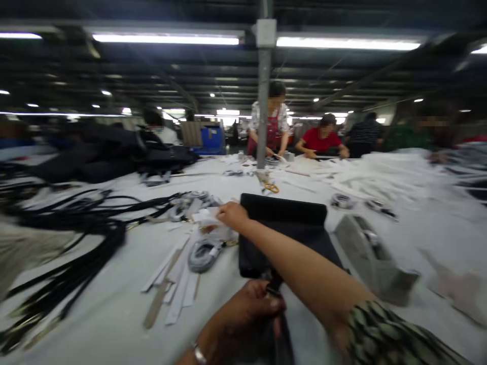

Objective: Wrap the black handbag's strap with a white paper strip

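Note:
At the bottom middle, my left hand (pixel 253 304), with a silver bracelet at the wrist, pinches the end of a black strap (pixel 283 342) at a small dark metal-like fitting. A black bag-like piece (pixel 283 210) lies just beyond it, its far edge raised. My right arm crosses over this piece to the left. At its end my right hand (pixel 233 215) has its fingers curled down at a pile of crumpled white paper or plastic (pixel 208 217); whatever is between the fingertips is hidden. A coiled grey roll (pixel 204 254) lies just below that pile.
White and brown strips (pixel 177 284) lie left of the roll. Black cords (pixel 87 233) cover the left side. A grey tape dispenser (pixel 375 258) stands right of the black piece. Orange-handled scissors (pixel 271 187) lie ahead, near a post (pixel 262 111). Several co-workers sit or stand across the table.

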{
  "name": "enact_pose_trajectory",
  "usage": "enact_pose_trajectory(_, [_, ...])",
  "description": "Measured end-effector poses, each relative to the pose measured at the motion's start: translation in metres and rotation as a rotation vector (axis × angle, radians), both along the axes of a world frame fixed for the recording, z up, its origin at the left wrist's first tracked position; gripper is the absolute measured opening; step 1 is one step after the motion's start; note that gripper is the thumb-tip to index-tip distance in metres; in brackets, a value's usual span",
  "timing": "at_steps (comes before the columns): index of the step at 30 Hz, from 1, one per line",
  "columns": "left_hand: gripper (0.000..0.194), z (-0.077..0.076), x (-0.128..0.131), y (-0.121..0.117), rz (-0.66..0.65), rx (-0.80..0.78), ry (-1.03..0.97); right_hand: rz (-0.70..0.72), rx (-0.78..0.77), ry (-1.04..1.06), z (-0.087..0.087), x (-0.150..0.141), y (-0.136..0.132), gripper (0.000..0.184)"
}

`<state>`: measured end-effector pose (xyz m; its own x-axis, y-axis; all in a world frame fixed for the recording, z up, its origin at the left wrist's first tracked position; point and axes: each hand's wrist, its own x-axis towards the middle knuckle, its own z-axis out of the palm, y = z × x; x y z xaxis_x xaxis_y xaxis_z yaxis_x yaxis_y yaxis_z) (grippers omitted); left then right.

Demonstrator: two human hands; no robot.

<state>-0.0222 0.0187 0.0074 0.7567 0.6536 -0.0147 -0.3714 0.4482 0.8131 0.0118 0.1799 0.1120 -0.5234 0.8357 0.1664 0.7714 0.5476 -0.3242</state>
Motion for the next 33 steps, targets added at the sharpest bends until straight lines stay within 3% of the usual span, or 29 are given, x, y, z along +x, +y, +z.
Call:
enact_pose_trajectory(5, [0.044,-0.002,-0.003,0.008,-0.041,-0.113,0.006,-0.029,-0.049,0.076,-0.011,0.000,0.033,0.019])
enact_pose_trajectory(12, [0.038,-0.015,0.005,0.008,-0.091,-0.099,-0.032,0.201,-0.320,0.198,-0.006,-0.033,0.031,0.012])
enact_pose_trajectory(17, [0.041,-0.020,0.007,0.012,-0.061,-0.102,-0.008,0.205,-0.384,0.340,-0.007,-0.051,0.041,0.016])
enact_pose_trajectory(21, [0.044,-0.022,0.008,0.013,-0.071,-0.092,0.012,0.238,-0.454,0.479,0.001,-0.051,0.045,0.023])
enact_pose_trajectory(26, [0.052,-0.025,0.010,0.016,-0.068,-0.116,0.021,0.283,-0.508,0.411,0.006,-0.068,0.043,0.019])
enact_pose_trajectory(33, [0.064,-0.037,0.014,0.018,-0.115,-0.026,-0.016,0.288,-0.522,0.276,-0.018,-0.104,0.038,0.016])
